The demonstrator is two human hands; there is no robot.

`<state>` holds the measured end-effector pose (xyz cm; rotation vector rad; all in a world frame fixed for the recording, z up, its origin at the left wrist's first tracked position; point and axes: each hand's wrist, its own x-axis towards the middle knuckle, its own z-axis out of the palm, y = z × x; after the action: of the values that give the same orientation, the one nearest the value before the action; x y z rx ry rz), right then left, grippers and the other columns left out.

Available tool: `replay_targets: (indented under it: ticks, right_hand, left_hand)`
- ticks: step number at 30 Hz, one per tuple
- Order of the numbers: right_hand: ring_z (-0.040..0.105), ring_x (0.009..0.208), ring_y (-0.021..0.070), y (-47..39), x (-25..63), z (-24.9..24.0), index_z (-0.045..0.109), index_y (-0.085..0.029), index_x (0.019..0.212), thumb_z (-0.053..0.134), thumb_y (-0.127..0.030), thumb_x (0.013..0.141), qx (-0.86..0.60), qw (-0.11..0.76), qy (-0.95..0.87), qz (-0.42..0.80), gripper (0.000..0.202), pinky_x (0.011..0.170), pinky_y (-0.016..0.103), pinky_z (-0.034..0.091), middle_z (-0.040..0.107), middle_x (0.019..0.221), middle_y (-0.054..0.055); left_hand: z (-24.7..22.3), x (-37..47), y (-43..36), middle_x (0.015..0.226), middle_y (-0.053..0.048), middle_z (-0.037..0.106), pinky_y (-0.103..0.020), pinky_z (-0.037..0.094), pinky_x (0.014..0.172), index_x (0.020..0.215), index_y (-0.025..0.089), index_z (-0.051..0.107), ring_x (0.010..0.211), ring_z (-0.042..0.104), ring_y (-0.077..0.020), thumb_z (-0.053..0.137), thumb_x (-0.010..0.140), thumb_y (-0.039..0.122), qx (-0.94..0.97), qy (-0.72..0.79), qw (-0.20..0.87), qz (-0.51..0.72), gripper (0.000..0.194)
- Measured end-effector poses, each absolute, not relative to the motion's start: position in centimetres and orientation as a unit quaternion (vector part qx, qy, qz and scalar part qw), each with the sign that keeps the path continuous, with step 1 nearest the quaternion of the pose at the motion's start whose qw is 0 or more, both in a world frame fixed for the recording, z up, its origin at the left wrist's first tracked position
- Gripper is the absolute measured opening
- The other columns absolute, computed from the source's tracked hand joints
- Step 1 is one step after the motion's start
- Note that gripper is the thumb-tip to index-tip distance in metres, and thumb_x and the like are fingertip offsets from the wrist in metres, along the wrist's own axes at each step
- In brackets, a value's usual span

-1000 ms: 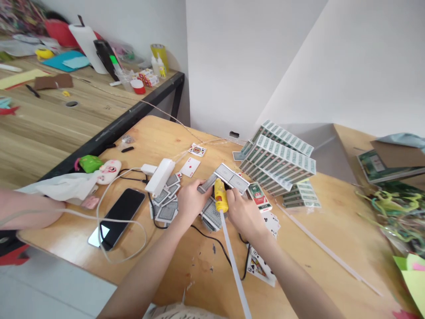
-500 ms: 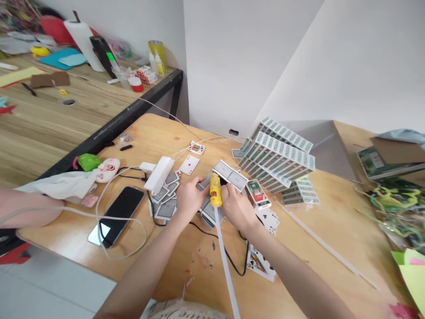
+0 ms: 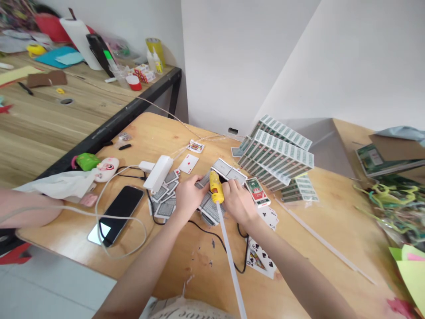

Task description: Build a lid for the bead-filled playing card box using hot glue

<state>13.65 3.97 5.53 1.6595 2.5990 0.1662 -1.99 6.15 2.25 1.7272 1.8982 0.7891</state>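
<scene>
My right hand (image 3: 239,201) is closed around a yellow hot glue gun (image 3: 216,186), and a long white glue stick (image 3: 229,252) trails out of its back toward me. Its nozzle is hidden over a structure of grey-backed playing cards (image 3: 229,170). At the left side of that structure, my left hand (image 3: 190,196) pinches a card edge between thumb and fingers. Loose grey-backed cards (image 3: 166,207) lie beside my left wrist. A green and red card box (image 3: 258,192) sits just right of my right hand, with face-up cards (image 3: 260,259) below it.
Stacked card boxes (image 3: 279,153) lean at the back right. A spare glue stick (image 3: 323,243) lies on the right. To the left are a phone (image 3: 116,215), a white power strip (image 3: 158,173) with cables, and another person's arm (image 3: 31,208). A black cable (image 3: 212,232) crosses the front.
The glue gun has turned slightly and the rear of its glue stick has swung a little to the right. Both hands keep their grip; the whole view has shifted slightly.
</scene>
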Motion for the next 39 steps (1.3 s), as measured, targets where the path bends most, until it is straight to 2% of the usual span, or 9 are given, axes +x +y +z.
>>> replay_targets:
  ticks: [11, 16, 39]
  right_hand:
    - [0.051, 0.080, 0.0223, 4.3, 13.4, 7.1, 0.054, -0.014, 0.094, 0.038, -0.013, 0.088, 0.534, 0.061, 0.841, 0.059, 0.018, 0.053, 0.028, 0.040, 0.054, 0.093, 0.012]
    - [0.052, 0.077, 0.0223, 4.2, 13.4, 6.8, 0.053, -0.013, 0.089, 0.040, -0.011, 0.086, 0.546, 0.058, 0.833, 0.068, 0.014, 0.054, 0.028, 0.039, 0.056, 0.087, 0.012]
    - [0.051, 0.076, 0.0233, 3.4, 14.4, 6.8, 0.051, -0.015, 0.082, 0.044, -0.011, 0.083, 0.564, 0.045, 0.820, 0.080, 0.009, 0.056, 0.029, 0.037, 0.057, 0.082, 0.012]
  left_hand:
    - [2.8, -1.9, 6.0, 0.095, -0.004, 0.073, -0.026, 0.044, 0.067, 0.096, 0.022, 0.068, 0.084, 0.067, -0.0199, 0.059, 0.077, 0.044, 0.631, 0.687, 0.230, 0.278, 0.031]
    - [2.9, -1.9, 6.0, 0.094, -0.005, 0.072, -0.027, 0.045, 0.067, 0.096, 0.022, 0.068, 0.085, 0.066, -0.0206, 0.058, 0.077, 0.045, 0.631, 0.690, 0.230, 0.271, 0.032]
    - [2.2, -1.7, 5.9, 0.094, -0.004, 0.072, -0.027, 0.047, 0.071, 0.095, 0.023, 0.068, 0.086, 0.066, -0.0203, 0.059, 0.077, 0.043, 0.625, 0.699, 0.210, 0.276, 0.029]
